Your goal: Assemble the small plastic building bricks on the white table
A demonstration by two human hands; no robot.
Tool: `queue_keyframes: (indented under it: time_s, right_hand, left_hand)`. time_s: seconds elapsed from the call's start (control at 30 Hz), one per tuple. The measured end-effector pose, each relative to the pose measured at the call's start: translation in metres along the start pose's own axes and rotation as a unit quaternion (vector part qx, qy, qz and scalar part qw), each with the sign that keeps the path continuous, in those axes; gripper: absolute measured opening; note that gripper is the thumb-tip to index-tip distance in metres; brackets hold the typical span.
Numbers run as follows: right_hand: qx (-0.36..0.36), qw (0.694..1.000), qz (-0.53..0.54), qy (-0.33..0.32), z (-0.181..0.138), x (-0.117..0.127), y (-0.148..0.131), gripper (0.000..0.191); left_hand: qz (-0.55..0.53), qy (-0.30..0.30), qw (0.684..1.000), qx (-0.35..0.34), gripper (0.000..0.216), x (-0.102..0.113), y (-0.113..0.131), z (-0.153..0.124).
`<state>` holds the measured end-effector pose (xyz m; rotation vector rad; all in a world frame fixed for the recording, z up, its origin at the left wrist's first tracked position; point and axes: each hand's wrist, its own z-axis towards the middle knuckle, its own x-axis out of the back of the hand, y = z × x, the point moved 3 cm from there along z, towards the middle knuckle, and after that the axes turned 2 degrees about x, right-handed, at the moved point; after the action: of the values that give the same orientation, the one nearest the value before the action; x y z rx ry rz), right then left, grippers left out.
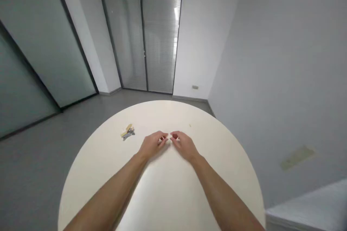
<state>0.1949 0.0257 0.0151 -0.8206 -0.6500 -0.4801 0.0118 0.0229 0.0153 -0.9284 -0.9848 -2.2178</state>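
My left hand and my right hand face each other over the middle of the round table, their fingertips nearly meeting. Thumb and fingers are closed in a pinch on each hand. Whatever they hold, if anything, is too small and pale to make out. To the left of my left hand lies a small heap of yellow and grey pieces, too small to name. A tiny yellowish piece sits alone, a little beyond my right hand.
The white round table has a curved edge all around. Behind it stands a dark-framed glass door with blinds. Frosted glass panels rise on the left, and a plain wall runs close on the right.
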Motion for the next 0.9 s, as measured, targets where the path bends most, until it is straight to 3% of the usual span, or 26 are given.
queue_keyframes:
  time_s: [0.9]
  right_hand:
    - [0.011, 0.999, 0.0, -0.039, 0.0005, -0.0019, -0.0034, 0.028]
  left_hand:
    - [0.012, -0.004, 1.0, 0.013, 0.022, -0.0035, -0.0049, 0.0007]
